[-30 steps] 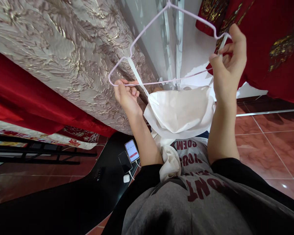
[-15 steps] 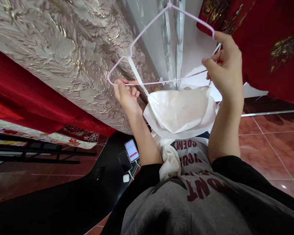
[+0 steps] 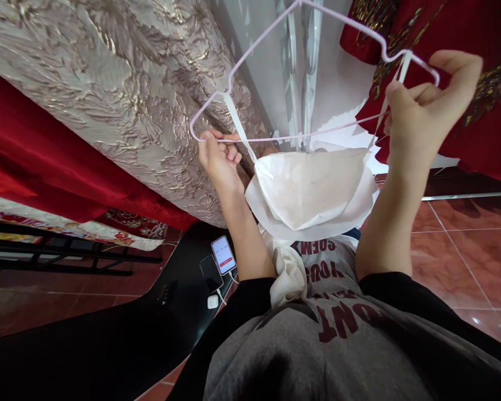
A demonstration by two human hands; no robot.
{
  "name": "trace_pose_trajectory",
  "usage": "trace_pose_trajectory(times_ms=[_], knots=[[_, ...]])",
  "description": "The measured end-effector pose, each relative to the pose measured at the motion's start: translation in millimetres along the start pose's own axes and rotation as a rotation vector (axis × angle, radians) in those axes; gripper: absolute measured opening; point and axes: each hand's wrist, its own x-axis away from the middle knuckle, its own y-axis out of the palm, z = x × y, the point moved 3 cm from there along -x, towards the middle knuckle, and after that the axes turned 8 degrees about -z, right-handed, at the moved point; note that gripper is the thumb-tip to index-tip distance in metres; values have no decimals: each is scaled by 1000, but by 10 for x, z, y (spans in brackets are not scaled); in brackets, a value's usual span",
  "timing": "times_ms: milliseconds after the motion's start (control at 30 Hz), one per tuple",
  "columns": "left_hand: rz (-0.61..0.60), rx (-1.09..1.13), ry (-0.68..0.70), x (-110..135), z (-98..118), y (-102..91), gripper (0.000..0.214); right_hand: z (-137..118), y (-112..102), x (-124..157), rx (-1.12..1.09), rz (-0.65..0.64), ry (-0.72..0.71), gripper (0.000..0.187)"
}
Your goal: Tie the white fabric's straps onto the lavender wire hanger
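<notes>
A pale pink clothes hanger (image 3: pixel 271 40) is held up in front of me. A white garment (image 3: pixel 309 192) with thin straps hangs below it, its top edge sagging towards me. Its left strap (image 3: pixel 239 123) lies over the hanger's left notch, and the right strap (image 3: pixel 404 65) crosses the right notch. My left hand (image 3: pixel 221 161) is closed around the hanger's lower left corner. My right hand (image 3: pixel 421 111) is closed at the hanger's right end, with the thumb against the right strap. Part of the lower bar is hidden behind its fingers.
Embossed beige-gold fabric (image 3: pixel 150 83) and red fabric (image 3: pixel 67 150) hang at left. A red garment with gold decoration (image 3: pixel 476 94) hangs at right. Two phones (image 3: pixel 222 255), with cables, lie on a black surface (image 3: pixel 121 328) at lower left. Red floor tiles (image 3: pixel 463 250) show at right.
My right hand has moved right and outward, and the right strap now lies over the hanger's right notch. The hanger has shifted slightly right; my left hand keeps its hold.
</notes>
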Motion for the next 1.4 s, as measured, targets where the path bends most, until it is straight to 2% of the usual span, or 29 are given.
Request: trace_pose_trajectory(times_ms=[67, 100, 200, 267, 333, 467, 733, 800, 833, 900, 933, 967, 1000, 1133, 1200, 1267, 1400], knots=[[1, -9, -4, -6, -4, -2, 46, -44, -52, 23, 21, 109, -35, 41], [4, -6, -2, -5, -1, 1, 47, -57, -49, 33, 35, 99, -7, 36], [13, 10, -10, 10, 12, 19, 49, -118, 23, 59, 93, -40, 80, 24], [14, 11, -15, 24, 21, 33, 49, -198, 69, 76, 79, -44, 49, 20], [13, 10, -15, 34, 26, 41, 50, -284, 103, 88, 1, 7, -34, 18], [22, 12, -11, 31, 22, 24, 51, -385, 163, 75, -49, -43, -135, 21], [-12, -25, 4, -46, -24, -87, 43, -484, 103, 109, 121, -152, -83, 33], [-16, -48, -27, -62, -40, -114, 42, -423, 61, 137, 126, -95, -94, 26], [-12, -54, -47, -66, -47, -122, 42, -387, 32, 154, 132, -17, -125, 24], [3, -47, -77, -62, -53, -122, 40, -334, -16, 199, 147, 156, -214, 39], [10, -39, -86, -55, -53, -113, 38, -323, -17, 224, 149, 190, -256, 48], [13, -34, -88, -45, -52, -100, 37, -323, 2, 247, 143, 172, -286, 52], [15, -33, -78, -34, -50, -85, 36, -332, 41, 268, 131, 97, -297, 50], [-22, -67, 27, 2, -54, -57, 38, -358, 289, 391, 147, -460, -163, 19], [-80, -121, 48, 6, -70, -83, 37, -325, 366, 457, 199, -643, -98, 14], [-163, -186, 35, 12, -76, -127, 36, -280, 386, 484, 232, -697, -90, 19], [-339, -287, -53, 112, 4, -197, 35, -219, 358, 472, 247, -694, -105, 18]])
